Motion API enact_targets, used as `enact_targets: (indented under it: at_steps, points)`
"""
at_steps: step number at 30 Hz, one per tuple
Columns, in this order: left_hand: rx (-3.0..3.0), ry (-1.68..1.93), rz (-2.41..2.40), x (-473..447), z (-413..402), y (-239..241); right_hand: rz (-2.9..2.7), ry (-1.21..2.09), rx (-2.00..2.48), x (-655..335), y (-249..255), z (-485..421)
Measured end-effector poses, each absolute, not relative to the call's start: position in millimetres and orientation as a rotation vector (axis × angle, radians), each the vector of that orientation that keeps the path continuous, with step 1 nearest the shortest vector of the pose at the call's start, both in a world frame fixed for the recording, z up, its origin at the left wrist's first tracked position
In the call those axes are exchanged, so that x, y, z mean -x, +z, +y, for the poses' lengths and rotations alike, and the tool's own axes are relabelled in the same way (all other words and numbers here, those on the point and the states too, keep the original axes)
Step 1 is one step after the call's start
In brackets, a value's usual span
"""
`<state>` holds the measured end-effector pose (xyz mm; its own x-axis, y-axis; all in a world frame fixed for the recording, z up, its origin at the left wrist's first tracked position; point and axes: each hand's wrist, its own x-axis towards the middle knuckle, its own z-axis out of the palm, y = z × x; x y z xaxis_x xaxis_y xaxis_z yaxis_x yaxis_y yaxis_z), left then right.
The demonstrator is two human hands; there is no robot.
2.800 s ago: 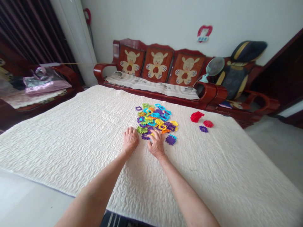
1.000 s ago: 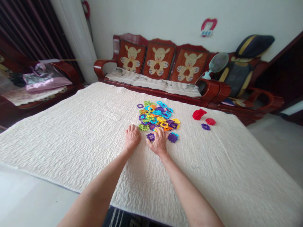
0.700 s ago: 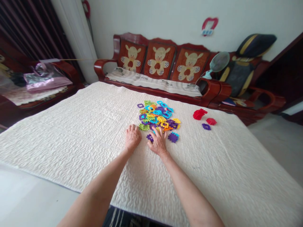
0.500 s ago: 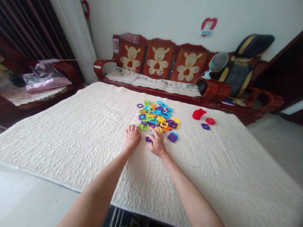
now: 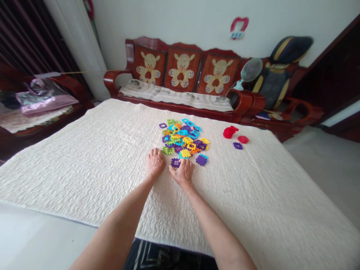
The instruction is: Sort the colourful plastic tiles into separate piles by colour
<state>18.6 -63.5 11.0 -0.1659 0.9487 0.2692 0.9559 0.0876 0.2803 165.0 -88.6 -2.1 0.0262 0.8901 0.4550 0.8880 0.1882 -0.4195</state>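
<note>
A loose heap of interlocking plastic tiles (image 5: pixel 180 138) with notched edges, in yellow, green, blue, purple and orange, lies in front of my hands. My left hand (image 5: pixel 156 162) rests palm down on the quilted cloth just left of the heap, fingers loosely bent and no tile visible in them. At the heap's near edge, my right hand (image 5: pixel 183 173) has its thumb apart from its fingers, beside a purple window-like tile (image 5: pixel 176 162). Beyond its fingertips lies a yellow tile (image 5: pixel 185 153) over a blue one. To its right sits a solid purple tile (image 5: pixel 201 160).
The table wears a cream quilted cover (image 5: pixel 92 161). Red tiles (image 5: pixel 230 132), another red group (image 5: pixel 243 139) and a purple tile (image 5: pixel 237 146) lie apart at the right. Behind stands a wooden sofa (image 5: pixel 180 101) with bear cushions; a pink bag (image 5: pixel 47 99) sits at left.
My right hand has drawn back toward me from over the heap, uncovering the yellow tile. My left hand stays beside the heap. The whole view has shifted slightly.
</note>
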Motion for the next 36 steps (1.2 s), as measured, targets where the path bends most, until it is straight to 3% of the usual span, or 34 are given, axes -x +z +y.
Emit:
enact_targets:
  at_steps: [19,27,36]
  points:
    - [2.094,-0.806,-2.232,-20.6,-70.0,10.0,-1.647,0.132,1.495,-165.3,-11.5,-84.6]
    - [2.109,-0.688,-2.366,-25.8,-31.2,16.0,-1.563,0.180,1.482,-167.6,-10.1,-82.8]
    - [2.138,-0.547,-2.294,-34.6,-46.5,8.5,-1.521,0.229,1.441,-168.6,-13.1,-80.8]
